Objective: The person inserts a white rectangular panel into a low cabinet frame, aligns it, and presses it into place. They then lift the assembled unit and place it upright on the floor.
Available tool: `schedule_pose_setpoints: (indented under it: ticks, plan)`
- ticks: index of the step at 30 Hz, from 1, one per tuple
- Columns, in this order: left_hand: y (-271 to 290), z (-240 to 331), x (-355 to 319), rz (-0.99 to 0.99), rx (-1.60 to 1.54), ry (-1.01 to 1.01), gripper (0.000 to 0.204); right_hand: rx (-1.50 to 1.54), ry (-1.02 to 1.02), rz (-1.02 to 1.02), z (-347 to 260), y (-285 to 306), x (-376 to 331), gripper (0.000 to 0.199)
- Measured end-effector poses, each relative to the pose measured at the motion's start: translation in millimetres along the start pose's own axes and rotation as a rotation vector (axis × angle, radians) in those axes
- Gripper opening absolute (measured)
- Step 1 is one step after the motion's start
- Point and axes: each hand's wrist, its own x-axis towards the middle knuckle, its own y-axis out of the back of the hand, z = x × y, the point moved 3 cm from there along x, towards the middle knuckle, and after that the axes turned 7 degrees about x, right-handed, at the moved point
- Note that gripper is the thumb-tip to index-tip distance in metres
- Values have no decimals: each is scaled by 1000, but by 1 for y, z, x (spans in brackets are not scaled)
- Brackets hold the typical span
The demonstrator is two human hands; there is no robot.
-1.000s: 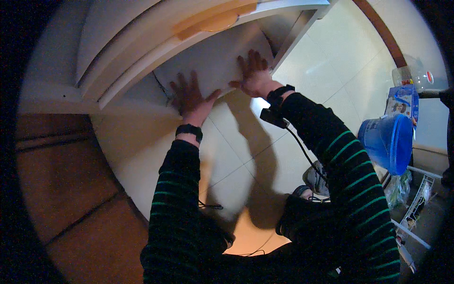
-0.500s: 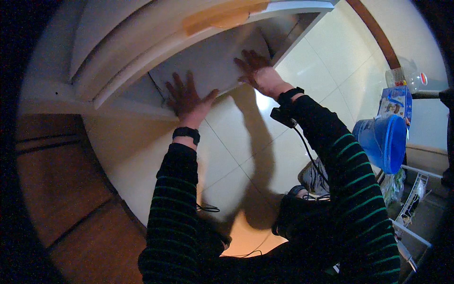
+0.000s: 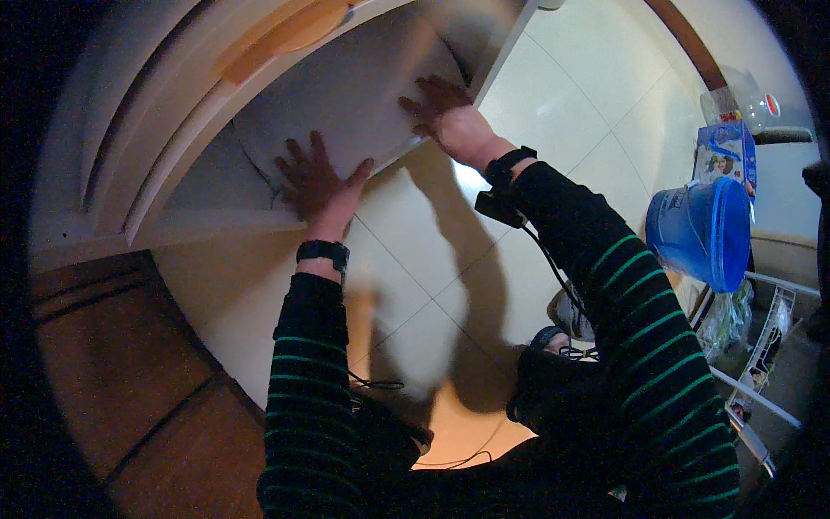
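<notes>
My left hand (image 3: 316,182) lies flat with fingers spread on the near left corner of a flat white panel (image 3: 350,91). My right hand (image 3: 441,108) presses flat on the same panel's right edge, fingers apart. The panel sits inside a white shelf unit (image 3: 130,130), under a strip of orange wood (image 3: 285,39). Both forearms wear dark sleeves with green stripes and a black wrist band.
White floor tiles (image 3: 562,112) lie below the panel. A blue plastic bucket (image 3: 700,229) stands at the right, with a blue box (image 3: 724,156) and a clear bottle (image 3: 748,104) behind it. A wire rack (image 3: 761,346) is at the lower right. Brown wooden flooring (image 3: 130,389) lies at the left.
Both hands have slid the white panel farther up and into the shelf unit; my arms stretch farther forward.
</notes>
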Motion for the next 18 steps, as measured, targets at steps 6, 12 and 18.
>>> schedule_pose_setpoints:
  ticks: [6,12,18]
  plan:
    - [9,5,2,28,-10,-12,104,-371,-206,-45,-37,-5,-9,64]
    - [12,3,-3,19,-19,-6,105,-148,-290,47,-41,4,-7,84]
    - [13,3,-4,60,8,-14,104,14,-345,64,-33,14,13,89]
